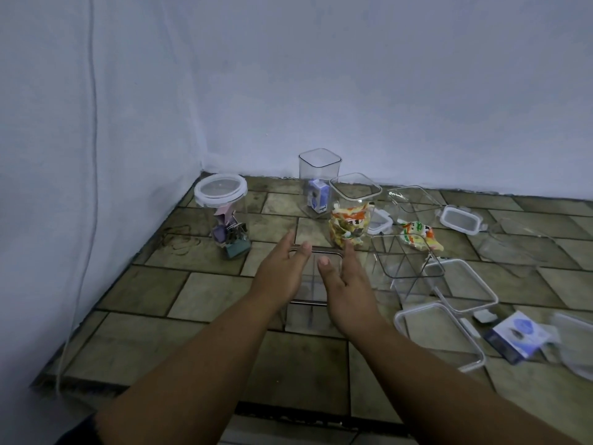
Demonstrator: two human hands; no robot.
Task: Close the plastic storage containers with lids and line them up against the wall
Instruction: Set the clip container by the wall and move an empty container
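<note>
Both forearms were cut off by the bottom edge. The left hand (282, 271) and right hand (345, 284) covered the side rims of a clear square container (316, 252); whether they gripped it could not be told. At four o'clock, a clear lid (574, 345) was blurred and cut by the right edge. Print on the blue packet (516, 337) beside it was too blurred to read.

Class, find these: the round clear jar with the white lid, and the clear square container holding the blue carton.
Round clear jar (221, 190), head view, on its white lid.
Clear square container (319, 170), head view, on its front wall.
</note>
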